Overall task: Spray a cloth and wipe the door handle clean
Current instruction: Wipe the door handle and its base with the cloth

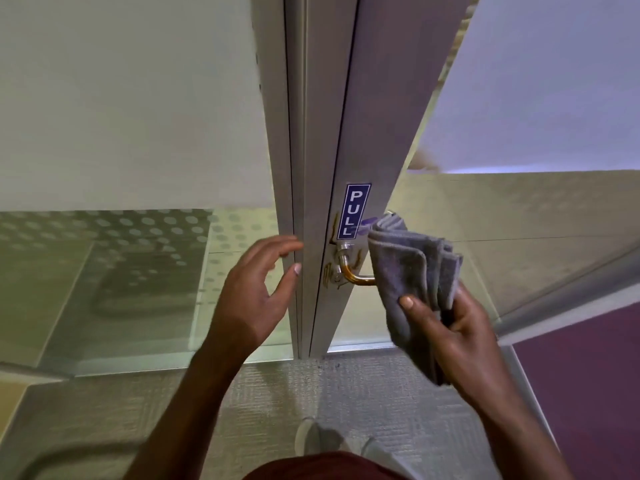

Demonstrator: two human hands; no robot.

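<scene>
A folded grey cloth (pixel 412 271) is gripped in my right hand (pixel 453 337) and held up against the brass-coloured door handle (pixel 353 277), covering most of the bar. Only the handle's curved lower end and its metal mount show. The handle sits on a silver metal door frame (pixel 332 133), just below a blue PULL sticker (pixel 355 211). My left hand (pixel 256 296) is open with fingers spread, its fingertips resting on the frame's left edge. No spray bottle is in view.
Frosted glass panels (pixel 138 133) flank the frame on both sides, with a dotted pattern low on the left. Grey carpet (pixel 277 393) lies below, purple floor at the right. My white shoes (pixel 325 441) stand close to the door.
</scene>
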